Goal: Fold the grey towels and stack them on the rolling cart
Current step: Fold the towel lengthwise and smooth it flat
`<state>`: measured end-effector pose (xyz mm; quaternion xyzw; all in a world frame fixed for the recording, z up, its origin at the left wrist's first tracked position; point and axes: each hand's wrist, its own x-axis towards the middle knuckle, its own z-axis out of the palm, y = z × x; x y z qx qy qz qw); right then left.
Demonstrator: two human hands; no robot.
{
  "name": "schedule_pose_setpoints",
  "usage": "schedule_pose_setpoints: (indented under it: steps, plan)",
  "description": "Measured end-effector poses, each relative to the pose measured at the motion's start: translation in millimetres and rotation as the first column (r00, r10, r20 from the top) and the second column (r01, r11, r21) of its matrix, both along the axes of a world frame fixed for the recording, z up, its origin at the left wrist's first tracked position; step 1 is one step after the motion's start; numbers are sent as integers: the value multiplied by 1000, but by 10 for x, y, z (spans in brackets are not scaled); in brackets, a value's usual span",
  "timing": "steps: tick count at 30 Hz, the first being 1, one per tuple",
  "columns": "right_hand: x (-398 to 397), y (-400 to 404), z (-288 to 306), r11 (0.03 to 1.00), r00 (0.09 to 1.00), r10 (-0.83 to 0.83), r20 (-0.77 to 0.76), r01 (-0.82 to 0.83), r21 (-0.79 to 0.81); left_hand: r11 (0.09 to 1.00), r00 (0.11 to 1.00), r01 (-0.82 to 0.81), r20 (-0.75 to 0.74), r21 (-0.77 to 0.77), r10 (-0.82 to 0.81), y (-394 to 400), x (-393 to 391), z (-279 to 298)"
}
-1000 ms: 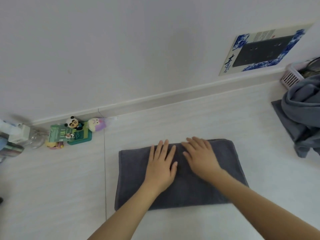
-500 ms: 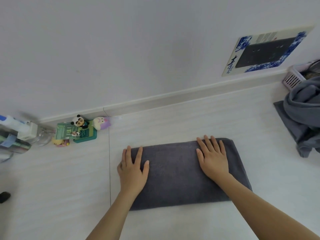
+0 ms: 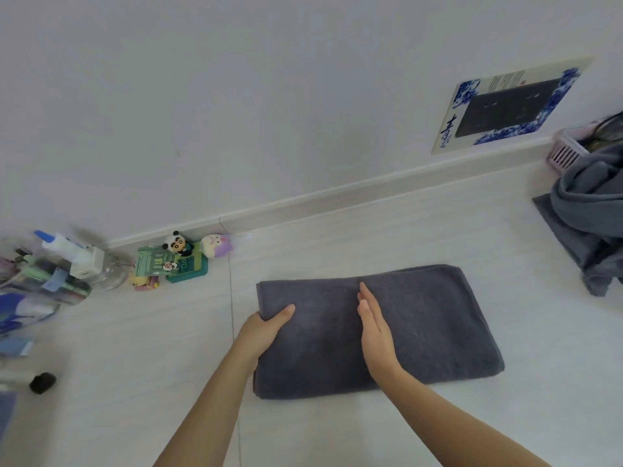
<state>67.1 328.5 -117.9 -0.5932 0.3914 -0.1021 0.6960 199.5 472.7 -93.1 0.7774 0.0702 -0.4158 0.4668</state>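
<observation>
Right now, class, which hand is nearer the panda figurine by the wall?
Left. The left hand grips the towel's left edge, below-right of the panda figurine; the right hand stands edge-on at the towel's middle, farther right.

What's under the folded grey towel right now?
The folded grey towel lies on the pale floor; the left hand has fingers tucked beneath its left edge. Anything else underneath is hidden.

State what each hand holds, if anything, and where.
The left hand grips the folded grey towel at its left edge. The right hand holds nothing; it stands edge-on along the towel's middle.
</observation>
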Motion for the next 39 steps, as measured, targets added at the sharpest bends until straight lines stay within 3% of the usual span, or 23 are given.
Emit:
schedule_pose_setpoints:
  steps: [5,8,11,13,14,16,18,19,22,26,30,35,39]
  plan:
    - [-16,-8,-59,999,999,-33,24,33,19,966,977,202,94,-163,-189,-110,-83,391]
    - [-16,-35,-46,992,997,-63,49,57,114,955,945,269,228,-125,-236,-338,-225,558]
    - [9,-148,21,946,992,-34,120,-7,325,965,921,257,314,-42,-231,-581,-349,673]
    - [-49,-284,92,936,994,-19,104,-18,350,966,898,256,360,40,-253,-731,-416,761]
    - [-121,-361,145,954,997,-41,71,18,300,961,885,266,378,74,-274,-806,-451,802]
    - [-330,-538,228,986,987,-159,-28,160,47,952,866,288,396,105,-306,-948,-527,864]
    - [-584,-757,265,930,935,-325,-143,289,-225,942,849,313,409,124,-336,-1108,-612,899]
    - [-692,-884,242,911,910,-365,-198,305,-279,934,837,328,415,141,-357,-1193,-659,910]
    - [-900,-1250,116,962,892,-257,-373,199,-185,912,802,374,434,170,-410,-1523,-860,915]
    - [-995,-1542,149,978,971,-113,-213,147,150,873,745,430,457,230,-486,-1993,-1220,771]
    - [-1153,-1835,161,940,994,36,-107,3,342,864,739,401,451,303,-501,-2382,-1546,420]
    - [-1219,-1952,63,911,982,175,-77,-132,390,883,751,347,470,316,-463,-2570,-1739,121]
    - [-1209,-2033,5,941,958,248,-145,-202,270,955,901,279,315,103,-297,-2558,-1757,83]
